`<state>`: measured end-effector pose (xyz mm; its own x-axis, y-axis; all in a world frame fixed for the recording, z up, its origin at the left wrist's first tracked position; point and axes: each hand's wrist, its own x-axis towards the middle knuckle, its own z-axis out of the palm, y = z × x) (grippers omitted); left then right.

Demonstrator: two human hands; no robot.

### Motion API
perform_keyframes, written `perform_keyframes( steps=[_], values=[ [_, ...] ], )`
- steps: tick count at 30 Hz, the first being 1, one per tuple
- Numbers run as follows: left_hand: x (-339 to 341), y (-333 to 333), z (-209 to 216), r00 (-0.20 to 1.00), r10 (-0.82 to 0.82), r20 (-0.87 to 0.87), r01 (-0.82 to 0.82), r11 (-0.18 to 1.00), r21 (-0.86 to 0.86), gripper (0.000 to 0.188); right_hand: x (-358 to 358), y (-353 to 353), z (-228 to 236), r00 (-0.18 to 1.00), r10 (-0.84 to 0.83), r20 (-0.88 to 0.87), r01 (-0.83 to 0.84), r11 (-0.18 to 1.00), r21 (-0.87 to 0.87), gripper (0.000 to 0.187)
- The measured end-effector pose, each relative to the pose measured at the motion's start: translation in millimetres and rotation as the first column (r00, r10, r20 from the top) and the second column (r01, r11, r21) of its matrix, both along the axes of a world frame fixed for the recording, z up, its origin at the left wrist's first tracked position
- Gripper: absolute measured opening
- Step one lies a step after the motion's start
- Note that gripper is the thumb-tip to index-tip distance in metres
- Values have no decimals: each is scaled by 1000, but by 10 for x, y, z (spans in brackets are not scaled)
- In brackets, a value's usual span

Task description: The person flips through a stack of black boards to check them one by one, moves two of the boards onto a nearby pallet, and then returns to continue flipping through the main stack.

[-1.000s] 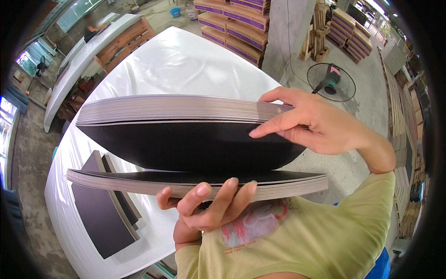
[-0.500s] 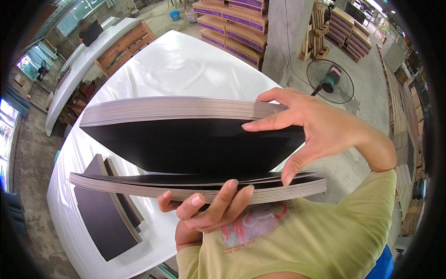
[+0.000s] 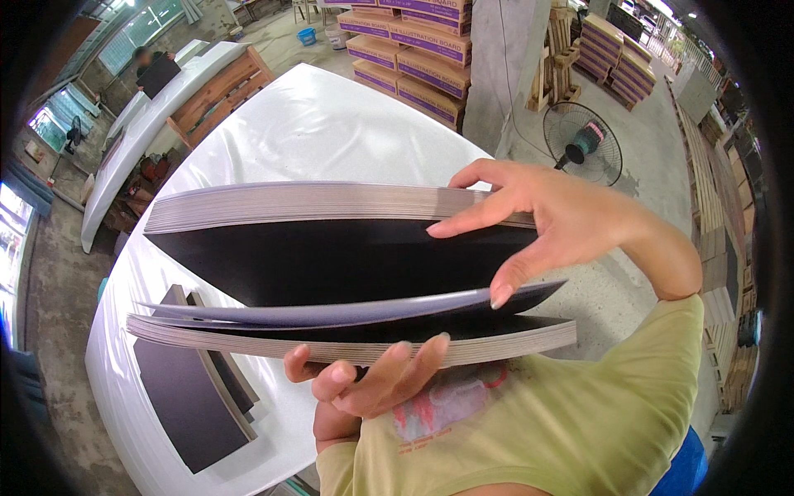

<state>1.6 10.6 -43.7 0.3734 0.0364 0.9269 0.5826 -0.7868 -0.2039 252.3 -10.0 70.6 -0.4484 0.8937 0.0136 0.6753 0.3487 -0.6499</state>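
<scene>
Fingers of the left hand curl up around the near edge of a thick stack of black sheets, holding its lower part from beneath. The right hand holds the stack open like a book: its thumb and forefinger lie spread on the near edge of the raised upper part, while a lower finger presses on a single sheet that bows loose between the two parts. So both hands are busy with the stack, neither one empty.

The stack is held in the air, close to the person's chest, above the near edge of the white worktop. On the worktop toward its near left corner lies a smaller pile of the same black sheets, somewhat fanned.

As a judgement, the work looks to be about midway: the upper part above the gap is the thicker, the lower part thinner, and the small pile on the worktop suggests only a few sheets are set down so far. Most of the stack is yet to be gone through.

Beyond the far edge stand purple boxes and a floor fan.
</scene>
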Motion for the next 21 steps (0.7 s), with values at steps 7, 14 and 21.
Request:
perform_keyframes(
  steps=[7, 14, 21],
  values=[
    [-61, -51, 44, 995, -33, -90, 29, 998, -48, 22, -28, -51, 37, 999, -30, -45, 25, 992, -122, 31],
    [-50, -47, 76, 997, -5, -79, -1, 997, -71, 18, -70, -110, -41, 997, -24, 73, 20, 998, 60, 47],
    [-76, -162, 43, 993, 19, -117, -44, 975, -217, 24, -62, -124, 49, 990, 7, 142, -7, 1000, -6, 83]
  ],
)
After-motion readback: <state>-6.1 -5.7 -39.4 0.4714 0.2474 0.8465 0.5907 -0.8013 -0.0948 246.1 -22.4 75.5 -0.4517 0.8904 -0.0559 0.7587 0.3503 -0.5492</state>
